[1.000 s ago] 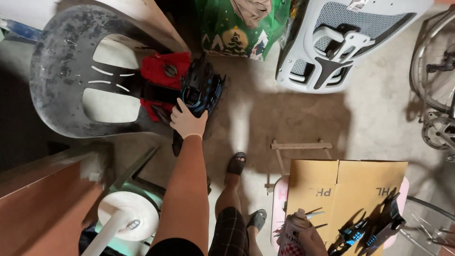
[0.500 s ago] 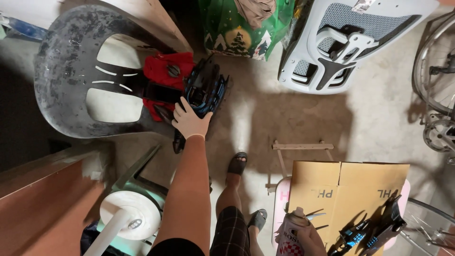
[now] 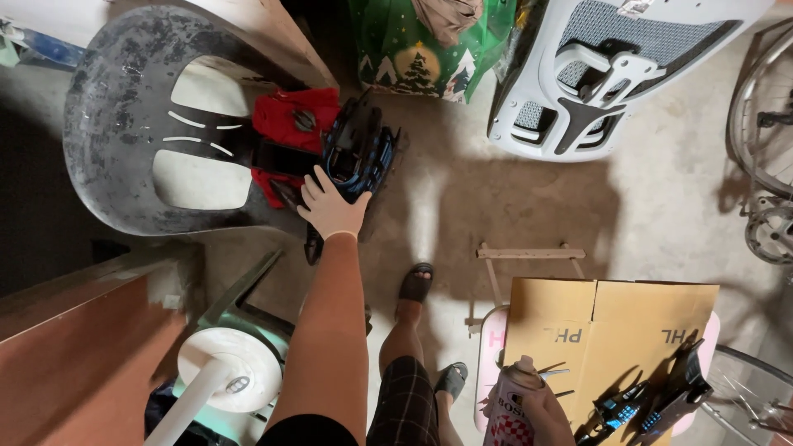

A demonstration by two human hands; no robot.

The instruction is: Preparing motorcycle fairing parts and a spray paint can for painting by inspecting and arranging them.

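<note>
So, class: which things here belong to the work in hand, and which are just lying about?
In hand:
- left hand on black-and-blue tool bag
- right hand holding white spray can

Lying about:
- grey plastic chair
- white mesh chair back
- brown cardboard sheet

From my headset feed, a bare concrete floor (image 3: pixel 661 206) fills the frame, lit from above so that hard shadows pool across its middle. A worn grey plastic chair (image 3: pixel 107 124) stands at upper left beside a slanting wooden board (image 3: pixel 281 33). I see a brown wooden cabinet (image 3: pixel 74 355) at lower left and a white stand fan (image 3: pixel 219 372) just beside it. A white mesh office chair back (image 3: pixel 628 58) lies tipped at upper right, next to a green festive bag (image 3: pixel 396 49). A bicycle wheel (image 3: pixel 760 124) edges the right border. Flattened cardboard (image 3: pixel 611 322) lies at lower right.
</note>
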